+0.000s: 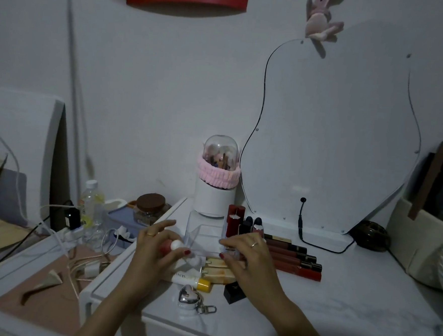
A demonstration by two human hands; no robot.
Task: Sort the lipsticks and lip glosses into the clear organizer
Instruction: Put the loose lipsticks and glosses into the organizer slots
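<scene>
Left hand (157, 244): holds a white-capped red lip product (171, 245) at nine o'clock of the clear organizer (205, 235). Right hand (246, 251): pinches the organizer's three o'clock rim. Advice: steady organizer, insert upright. Lip glosses (295, 262) lie at four o'clock on the worktop (336, 307).

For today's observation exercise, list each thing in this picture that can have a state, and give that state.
Clear plastic organizer: upright; rear right slots hold upright lipsticks.
Dark red lip gloss tubes: lying in a row beside the organizer.
Left hand: grips a pink bottle with white cap.
Right hand: fingertips at organizer's front edge.
Brown-lidded jar: closed.
Clear-domed white holder: dome closed.
</scene>
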